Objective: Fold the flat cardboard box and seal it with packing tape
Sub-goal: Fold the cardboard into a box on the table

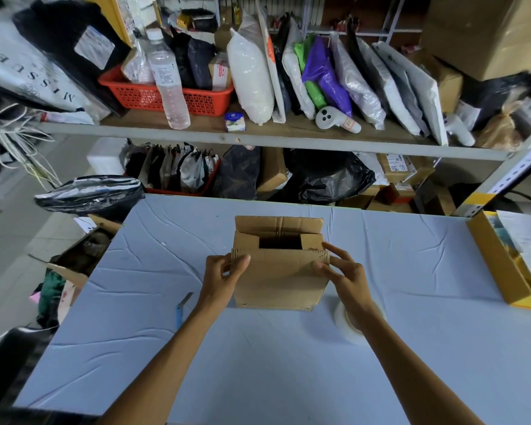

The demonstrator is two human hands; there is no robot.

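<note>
A small brown cardboard box (278, 280) stands upright in the middle of the blue-covered table (258, 363). Its two side flaps lie folded inward, the far flap stands up, and a dark opening shows between them. My left hand (223, 279) grips the near flap at the box's left top corner. My right hand (339, 271) pinches the same flap at the right top corner. A roll of clear packing tape (350, 328) lies flat on the table, partly hidden under my right forearm.
A blue utility knife (183, 306) lies left of the box. A yellow-edged open carton (503, 271) sits at the table's right. Beyond the table, shelves hold parcels, a red basket (166, 96) and a water bottle (169, 81). Open boxes stand on the floor at left.
</note>
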